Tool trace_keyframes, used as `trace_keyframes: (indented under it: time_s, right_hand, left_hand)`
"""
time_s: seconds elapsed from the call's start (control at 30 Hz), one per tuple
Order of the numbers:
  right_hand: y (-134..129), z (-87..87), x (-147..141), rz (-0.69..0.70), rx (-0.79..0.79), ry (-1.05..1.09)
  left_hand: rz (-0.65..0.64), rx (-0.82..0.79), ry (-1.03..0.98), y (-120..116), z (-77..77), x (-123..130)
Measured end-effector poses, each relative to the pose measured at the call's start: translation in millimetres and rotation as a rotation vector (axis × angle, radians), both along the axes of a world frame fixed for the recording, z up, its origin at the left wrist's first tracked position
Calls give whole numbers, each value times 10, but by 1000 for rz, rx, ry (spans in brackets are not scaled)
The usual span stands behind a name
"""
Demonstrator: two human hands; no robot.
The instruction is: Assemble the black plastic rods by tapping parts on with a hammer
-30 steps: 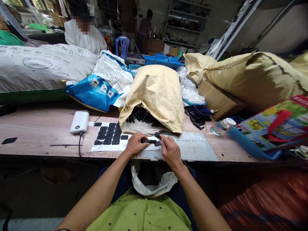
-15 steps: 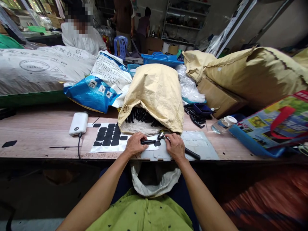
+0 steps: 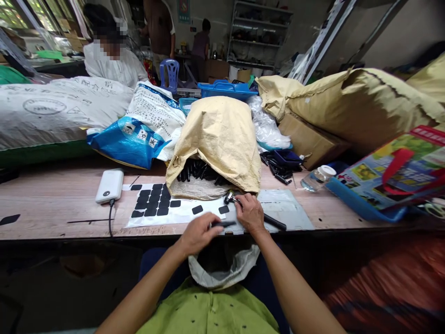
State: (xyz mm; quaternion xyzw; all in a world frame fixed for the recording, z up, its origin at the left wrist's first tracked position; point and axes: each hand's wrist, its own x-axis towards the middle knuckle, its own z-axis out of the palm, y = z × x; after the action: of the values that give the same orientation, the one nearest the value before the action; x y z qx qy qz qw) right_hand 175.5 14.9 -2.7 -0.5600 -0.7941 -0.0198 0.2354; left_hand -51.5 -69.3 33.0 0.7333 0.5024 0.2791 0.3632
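Observation:
My left hand (image 3: 200,232) is closed on a slim black tube-like piece (image 3: 225,223), blurred by motion, near the table's front edge. My right hand (image 3: 249,212) is wrapped round a hammer (image 3: 274,221) lying low over the table; its metal head (image 3: 229,198) points left and its black handle runs out to the right. Just beyond both hands, a tan woven sack (image 3: 219,125) lies with its mouth towards me, and many black pieces (image 3: 200,170) show inside. Below the edge, on my lap, a whitish bag (image 3: 227,276) hangs with its mouth wide.
A white sheet with black rounded squares (image 3: 151,200) lies left of my hands, beside a white power bank (image 3: 109,185) with a cable. To the right are loose black parts (image 3: 278,169), a clear jar (image 3: 317,180) and a blue tray (image 3: 368,204). A person (image 3: 111,60) sits across the table.
My left hand has drawn back towards the table edge with the black piece, uncovering a black square on the sheet. My right hand keeps hold of the hammer. The view has shifted slightly.

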Motion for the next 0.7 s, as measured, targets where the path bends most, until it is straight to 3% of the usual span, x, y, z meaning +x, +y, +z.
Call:
trace_keyframes:
  time_s: [0.07,0.13,0.27,0.4,0.57,0.7]
  right_hand:
    - [-1,-1,0,-2,-1,-4]
    - [-2,-2,0,-4,-3,-3]
    - [2,-7,1,-5,-2,6]
    - [2,-12,3,2,0,16]
    - [-10,-8,2,2,-3,26]
    - [-13,-11,-1,-1,-2,24]
  left_hand:
    - [-169,-107,64,-256,-3,124]
    - [-215,-209,225,-430,-97,221]
    - [-114,-333,609,-485,-389,310]
    - [-87,-382,766,-395,-541,355]
    - [-91,-392,781,-387,-502,386]
    - [-146,-378,590,-302,-292,296]
